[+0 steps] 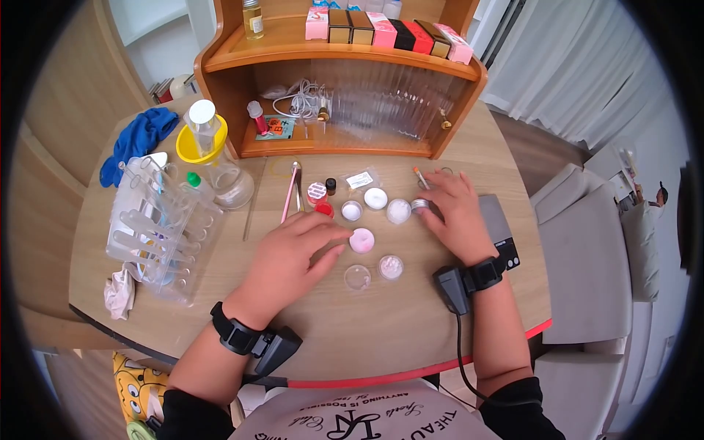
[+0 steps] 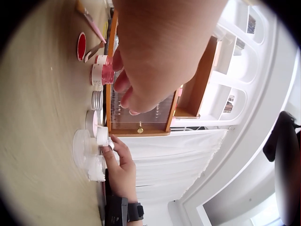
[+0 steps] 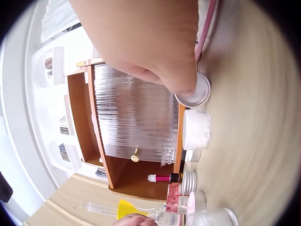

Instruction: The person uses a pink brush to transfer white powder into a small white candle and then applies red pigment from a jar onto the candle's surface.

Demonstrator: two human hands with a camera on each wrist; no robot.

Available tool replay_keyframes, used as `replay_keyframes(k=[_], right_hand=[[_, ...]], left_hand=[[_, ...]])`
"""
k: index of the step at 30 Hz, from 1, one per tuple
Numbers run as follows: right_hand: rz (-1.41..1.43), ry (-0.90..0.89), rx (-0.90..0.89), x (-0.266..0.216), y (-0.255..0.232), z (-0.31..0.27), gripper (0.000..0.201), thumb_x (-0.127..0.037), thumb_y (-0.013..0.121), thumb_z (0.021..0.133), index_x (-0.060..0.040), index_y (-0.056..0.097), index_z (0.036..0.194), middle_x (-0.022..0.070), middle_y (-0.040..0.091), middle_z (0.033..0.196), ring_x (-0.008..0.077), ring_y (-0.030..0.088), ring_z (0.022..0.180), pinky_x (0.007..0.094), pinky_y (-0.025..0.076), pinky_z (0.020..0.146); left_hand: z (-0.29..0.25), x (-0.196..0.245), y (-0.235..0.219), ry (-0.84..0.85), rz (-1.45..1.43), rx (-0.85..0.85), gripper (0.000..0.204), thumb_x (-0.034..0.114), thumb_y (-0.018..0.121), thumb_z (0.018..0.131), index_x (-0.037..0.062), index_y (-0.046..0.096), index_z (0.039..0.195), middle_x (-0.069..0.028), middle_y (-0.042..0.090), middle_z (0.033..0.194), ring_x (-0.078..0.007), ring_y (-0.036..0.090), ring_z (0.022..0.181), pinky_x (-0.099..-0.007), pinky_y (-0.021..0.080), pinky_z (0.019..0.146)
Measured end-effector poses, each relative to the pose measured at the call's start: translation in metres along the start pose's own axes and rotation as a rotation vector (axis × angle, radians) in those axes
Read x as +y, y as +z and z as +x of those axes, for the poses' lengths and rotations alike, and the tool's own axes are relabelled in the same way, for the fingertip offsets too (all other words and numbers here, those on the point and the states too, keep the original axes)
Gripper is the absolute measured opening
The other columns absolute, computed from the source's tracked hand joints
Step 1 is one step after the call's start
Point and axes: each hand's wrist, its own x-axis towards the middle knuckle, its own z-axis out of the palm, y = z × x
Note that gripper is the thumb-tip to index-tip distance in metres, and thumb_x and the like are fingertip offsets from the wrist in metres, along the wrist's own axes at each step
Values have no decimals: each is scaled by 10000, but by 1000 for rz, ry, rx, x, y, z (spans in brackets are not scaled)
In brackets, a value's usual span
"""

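Note:
My right hand [image 1: 449, 209] pinches a small silver lid [image 1: 419, 205] at the right of a group of little jars. In the right wrist view the round lid [image 3: 196, 92] stands on edge at my fingertips, close over the table. My left hand [image 1: 297, 249] hovers with loosely bent fingers beside a jar of pink paste [image 1: 361, 240] and holds nothing. Near its fingers are a red jar [image 1: 324, 210] and a jar with a patterned lid [image 1: 317, 192]. Further jars hold white cream [image 1: 376, 198], white material [image 1: 399, 211] and pale pink bits [image 1: 391, 268].
A clear lid or dish [image 1: 358, 278] lies near the front. Left are a clear tube rack [image 1: 172, 249], a flask [image 1: 233, 187] with a yellow funnel [image 1: 192, 149], and brushes [image 1: 291, 192]. A grey scale [image 1: 497, 227] lies right; a wooden cabinet [image 1: 337, 147] stands behind.

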Motion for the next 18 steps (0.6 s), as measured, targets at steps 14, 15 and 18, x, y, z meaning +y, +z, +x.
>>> replay_keyframes(k=[14, 15, 18], right_hand=[[93, 13, 64, -2, -16, -9, 193, -150, 649, 778, -58, 648, 947, 75, 582, 1098, 263, 516, 1077, 462, 321, 1014], [99, 16, 56, -3, -16, -9, 227, -164, 659, 772, -53, 642, 969, 84, 577, 1109, 267, 510, 1087, 463, 318, 1015], [113, 29, 6, -6, -15, -9, 312, -195, 680, 755, -48, 623, 1024, 97, 560, 1144, 272, 492, 1115, 466, 308, 1022]], left_hand=[[1, 3, 3, 84, 66, 0, 237, 118, 689, 726, 108, 641, 958, -61, 589, 925, -258, 564, 858, -347, 477, 734], [0, 4, 1, 81, 66, 1, 237, 118, 689, 726, 108, 641, 958, -61, 589, 925, -258, 564, 858, -347, 477, 734], [-2, 9, 1, 41, 57, -63, 309, 148, 734, 679, 95, 647, 971, -84, 595, 958, -272, 558, 895, -349, 466, 781]])
